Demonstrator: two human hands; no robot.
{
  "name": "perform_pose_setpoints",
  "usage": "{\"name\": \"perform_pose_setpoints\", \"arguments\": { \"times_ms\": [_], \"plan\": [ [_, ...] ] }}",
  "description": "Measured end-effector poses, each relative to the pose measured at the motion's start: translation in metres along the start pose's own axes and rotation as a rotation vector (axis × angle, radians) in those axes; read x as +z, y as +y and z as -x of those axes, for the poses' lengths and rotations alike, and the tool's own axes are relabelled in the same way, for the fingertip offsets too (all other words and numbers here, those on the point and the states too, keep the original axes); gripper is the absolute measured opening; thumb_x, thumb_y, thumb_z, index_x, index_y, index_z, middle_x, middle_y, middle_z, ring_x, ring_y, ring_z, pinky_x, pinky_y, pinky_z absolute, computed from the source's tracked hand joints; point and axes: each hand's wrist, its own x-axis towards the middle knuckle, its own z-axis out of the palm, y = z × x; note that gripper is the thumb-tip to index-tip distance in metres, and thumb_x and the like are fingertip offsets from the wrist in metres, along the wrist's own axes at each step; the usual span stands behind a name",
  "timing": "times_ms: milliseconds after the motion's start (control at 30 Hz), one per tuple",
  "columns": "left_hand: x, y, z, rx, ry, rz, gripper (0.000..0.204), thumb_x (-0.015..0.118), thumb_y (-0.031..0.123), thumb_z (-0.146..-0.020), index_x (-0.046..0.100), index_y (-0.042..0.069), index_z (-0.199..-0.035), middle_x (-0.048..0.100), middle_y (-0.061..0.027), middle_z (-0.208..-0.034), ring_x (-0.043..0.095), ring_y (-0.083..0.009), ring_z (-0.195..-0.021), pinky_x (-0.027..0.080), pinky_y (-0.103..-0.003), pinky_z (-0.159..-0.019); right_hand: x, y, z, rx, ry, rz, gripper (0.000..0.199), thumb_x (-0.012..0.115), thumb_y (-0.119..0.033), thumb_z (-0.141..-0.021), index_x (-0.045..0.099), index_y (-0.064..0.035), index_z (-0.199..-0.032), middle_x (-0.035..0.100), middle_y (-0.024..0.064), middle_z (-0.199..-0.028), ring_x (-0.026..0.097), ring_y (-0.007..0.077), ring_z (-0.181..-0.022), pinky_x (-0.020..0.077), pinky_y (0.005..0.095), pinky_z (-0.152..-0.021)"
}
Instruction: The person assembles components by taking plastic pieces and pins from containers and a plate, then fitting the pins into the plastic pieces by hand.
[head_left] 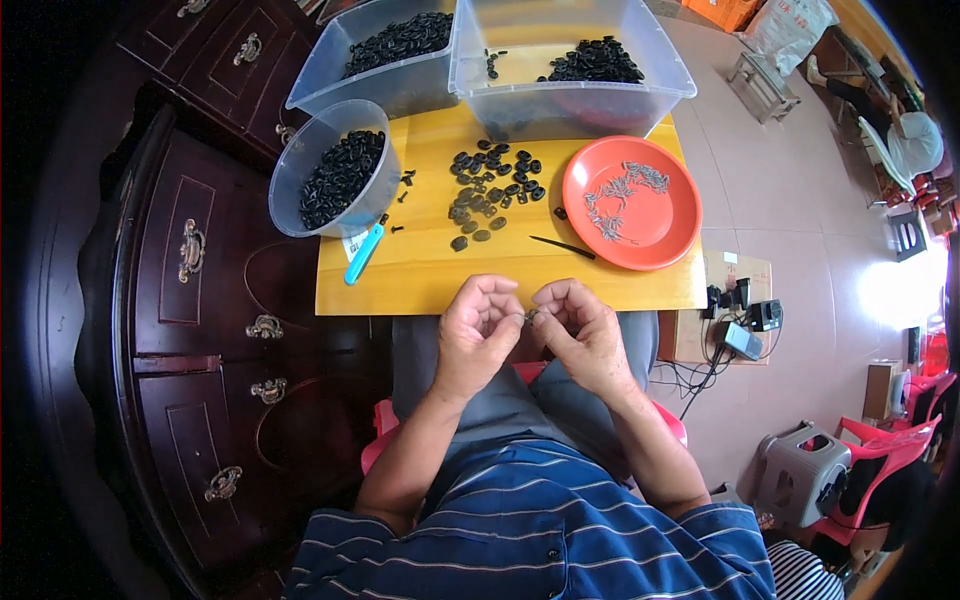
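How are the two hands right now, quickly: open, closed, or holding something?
Left hand: closed in a pinch on a tiny dark piece, shape and material unclear.
Right hand: also pinched closed, apparently on the same piece.

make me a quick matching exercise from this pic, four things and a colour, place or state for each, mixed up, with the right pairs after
Column one
1. round tub
2. dish
3. slim tool near the tub
4. left hand

Column two
A. turquoise, lying on the yellow table
B. clear, holding many small black pieces
C. fingertips close to those of the right hand
D. orange-red, holding small grey pieces

Right pairs: 1-B, 2-D, 3-A, 4-C
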Motion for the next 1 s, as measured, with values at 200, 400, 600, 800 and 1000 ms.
{"name": "perform_pose_setpoints", "arguments": {
  "times_ms": [200, 400, 600, 800, 1000],
  "plan": [
    [-0.0007, -0.0026, 0.0006, -0.014, -0.009, -0.023, 0.033, 0.062, -0.012, -0.089, 0.055, 0.001, -0.118, 0.062, -0.0012, -0.092, 0.058, -0.0041, -0.080, 0.047, -0.018, -0.074, 0.0016, -0.0004, 0.0006, -0.017, 0.034, 0.004, 0.013, 0.065, 0.000, -0.093, 0.062, -0.0010, -0.106, 0.063, -0.0025, -0.083, 0.056, 0.0022, -0.072, 0.0485, 0.0212, -0.064],
    [-0.0007, -0.0027, -0.0004, -0.003, -0.012, -0.030, 0.032, 0.062, -0.012, -0.089, 0.055, 0.001, -0.117, 0.062, -0.0014, -0.093, 0.058, -0.0042, -0.081, 0.047, -0.018, -0.075, 0.0017, -0.0026, 0.0002, -0.018, 0.043, 0.017, 0.013, 0.065, 0.000, -0.092, 0.062, -0.0011, -0.104, 0.062, -0.0025, -0.081, 0.056, 0.0022, -0.070, 0.0480, 0.0214, -0.063],
    [-0.0004, -0.0027, 0.0000, -0.013, -0.023, -0.052, 0.032, 0.062, -0.012, -0.089, 0.055, 0.001, -0.117, 0.061, -0.0012, -0.093, 0.058, -0.0045, -0.082, 0.048, -0.019, -0.075, 0.0007, 0.0005, -0.0004, -0.056, 0.051, 0.058, 0.013, 0.065, 0.001, -0.092, 0.061, -0.0012, -0.104, 0.062, -0.0025, -0.081, 0.056, 0.0025, -0.070, 0.0480, 0.0212, -0.063],
    [0.0024, -0.0008, -0.0012, 0.009, -0.006, -0.062, 0.035, 0.062, -0.011, -0.088, 0.054, 0.002, -0.119, 0.061, -0.0015, -0.092, 0.058, -0.0046, -0.082, 0.048, -0.019, -0.075, -0.0001, 0.0010, -0.0006, -0.019, 0.035, -0.011, 0.013, 0.065, 0.001, -0.093, 0.061, -0.0017, -0.105, 0.063, -0.0024, -0.085, 0.057, 0.0022, -0.075, 0.0482, 0.0205, -0.066],
    [0.0018, 0.0018, -0.0032, -0.018, 0.010, 0.005, 0.039, 0.062, -0.010, -0.088, 0.052, 0.003, -0.124, 0.062, -0.0017, -0.092, 0.058, -0.0042, -0.080, 0.047, -0.018, -0.073, -0.0025, -0.0001, -0.0005, 0.032, 0.018, -0.080, 0.014, 0.065, 0.000, -0.093, 0.060, -0.0019, -0.107, 0.062, -0.0031, -0.087, 0.056, 0.0024, -0.076, 0.0481, 0.0199, -0.068]
  ]
}}
